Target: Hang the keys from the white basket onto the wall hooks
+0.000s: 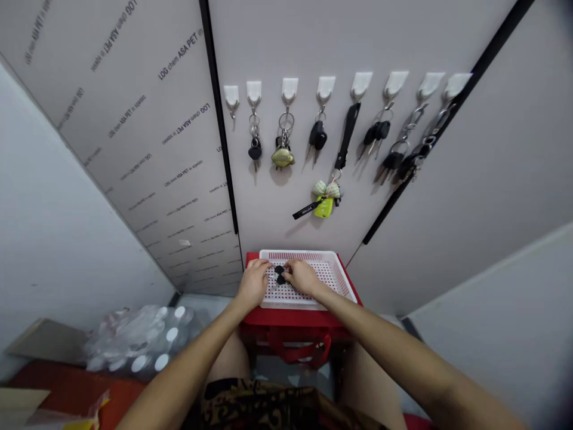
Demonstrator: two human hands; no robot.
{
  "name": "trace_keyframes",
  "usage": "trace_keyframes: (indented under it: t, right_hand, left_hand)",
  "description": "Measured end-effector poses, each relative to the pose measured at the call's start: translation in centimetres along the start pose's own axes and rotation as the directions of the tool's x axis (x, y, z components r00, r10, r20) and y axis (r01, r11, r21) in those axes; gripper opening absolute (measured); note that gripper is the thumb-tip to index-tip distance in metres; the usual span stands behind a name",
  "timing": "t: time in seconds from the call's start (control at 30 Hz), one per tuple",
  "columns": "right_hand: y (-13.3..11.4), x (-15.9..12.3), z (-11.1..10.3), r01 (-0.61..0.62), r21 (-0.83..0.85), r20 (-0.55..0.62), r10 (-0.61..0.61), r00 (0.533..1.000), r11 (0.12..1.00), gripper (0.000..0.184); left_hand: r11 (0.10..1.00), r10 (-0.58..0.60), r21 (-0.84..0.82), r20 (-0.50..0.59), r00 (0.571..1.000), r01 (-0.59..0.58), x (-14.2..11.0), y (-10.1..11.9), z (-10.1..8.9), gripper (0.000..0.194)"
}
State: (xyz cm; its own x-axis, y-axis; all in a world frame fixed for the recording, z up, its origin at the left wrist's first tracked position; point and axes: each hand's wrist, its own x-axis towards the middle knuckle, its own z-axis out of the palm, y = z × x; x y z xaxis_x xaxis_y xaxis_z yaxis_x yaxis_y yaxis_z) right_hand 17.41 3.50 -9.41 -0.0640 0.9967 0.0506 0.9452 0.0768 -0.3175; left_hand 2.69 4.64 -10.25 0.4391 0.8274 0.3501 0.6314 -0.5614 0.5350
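Observation:
A white plastic basket with a perforated bottom sits in front of me, low against the wall. In it lies a bunch of keys with black heads and metal blades. My right hand reaches in from the right, thumb and fingers closed together on the keys. Over the basket's left rim lies my left hand, fingers stretched toward the keys and apart from one another at the tips. Whether the left fingertips touch the keys I cannot tell.
Several white hooks run along the wall above, most with keys, including a lime-green key case. The basket stands on a red bag. Wrapped bottles stand on the left. Black strips edge the wall panel.

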Motion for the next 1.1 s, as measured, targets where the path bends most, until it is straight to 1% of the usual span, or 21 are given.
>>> trace_keyframes:
  t: [0.03, 0.1, 0.2, 0.27, 0.37, 0.43, 0.5, 0.57, 0.67, 0.77, 0.83, 0.9, 1.0, 1.07, 1.1]
  right_hand:
    - [0.0, 0.1, 0.0, -0.036, -0.006, 0.005, 0.036, 0.999, 0.999, 0.021]
    - [0.0, 0.3, 0.2, -0.046, 0.018, 0.015, 0.045, 0.999, 0.999, 0.020]
    - [-0.3, 0.5, 0.1, 0.017, 0.121, -0.003, -0.017, 1.000, 0.992, 0.019]
    - [-0.7, 0.5, -0.6, 0.055, 0.218, -0.023, -0.051, 0.998, 0.974, 0.019]
    - [-1.7, 0.8, -2.6, 0.148, 0.360, -0.060, -0.135, 0.989, 0.921, 0.017]
    - [-2.8, 1.2, -4.5, 0.205, 0.443, -0.085, -0.187, 0.979, 0.873, 0.016]
    - [-4.2, 1.9, -6.8, 0.223, 0.507, -0.097, -0.201, 0.975, 0.832, 0.016]
    - [-5.8, 2.9, -9.2, 0.243, 0.533, -0.128, -0.206, 0.970, 0.810, 0.016]
    - [-8.6, 4.9, -13.0, 0.333, 0.503, -0.258, -0.229, 0.939, 0.798, 0.015]
    - [-11.5, 7.2, -16.6, 0.410, 0.428, -0.415, -0.228, 0.881, 0.805, 0.014]
    - [-13.2, 8.8, -18.8, 0.444, 0.352, -0.510, -0.229, 0.829, 0.824, 0.014]
    - [-14.7, 10.3, -20.8, 0.452, 0.249, -0.586, -0.238, 0.775, 0.856, 0.015]
    - [-16.4, 11.9, -23.1, 0.402, 0.068, -0.652, -0.264, 0.711, 0.913, 0.016]
    - [-17.1, 12.7, -23.9, 0.344, -0.037, -0.663, -0.280, 0.694, 0.938, 0.018]
    - [-17.3, 13.1, -24.1, 0.308, -0.075, -0.653, -0.280, 0.704, 0.948, 0.019]
  left_hand:
    - [1.000, 0.011, -0.002, -0.007, 1.000, -0.011, -0.1, 0.0, 0.1, 0.033]
    - [1.000, 0.015, -0.016, -0.015, 1.000, -0.015, -0.2, 0.0, 0.2, 0.033]
    - [0.999, 0.002, -0.046, -0.005, 1.000, -0.002, -0.4, 0.1, 0.1, 0.033]
    - [0.996, -0.009, -0.089, 0.002, 1.000, 0.009, -0.4, 0.2, -0.2, 0.033]
    - [0.972, -0.003, -0.236, 0.002, 1.000, 0.004, -0.1, 1.0, -1.1, 0.037]
    - [0.924, 0.002, -0.382, -0.007, 1.000, -0.004, 0.5, 1.7, -2.0, 0.041]
    - [0.840, -0.019, -0.543, -0.039, 0.999, -0.005, 1.7, 2.5, -3.3, 0.038]
    - [0.728, -0.094, -0.685, -0.088, 0.992, 0.008, 3.2, 3.2, -5.0, 0.033]
    - [0.587, -0.234, -0.809, -0.134, 0.963, 0.030, 5.7, 3.9, -8.7, 0.028]
    - [0.522, -0.285, -0.853, -0.189, 0.940, -0.014, 8.4, 4.4, -12.8, 0.025]
    - [0.506, -0.300, -0.860, -0.242, 0.923, -0.061, 10.3, 4.7, -15.3, 0.021]
    - [0.497, -0.306, -0.863, -0.275, 0.911, -0.094, 12.2, 5.0, -17.5, 0.016]
    - [0.506, -0.301, -0.854, -0.303, 0.904, -0.118, 14.7, 5.7, -19.9, 0.015]
    - [0.531, -0.333, -0.843, -0.304, 0.893, -0.090, 15.9, 6.0, -20.7, 0.017]
    - [0.541, -0.364, -0.840, -0.290, 0.885, -0.053, 16.4, 6.1, -20.8, 0.018]
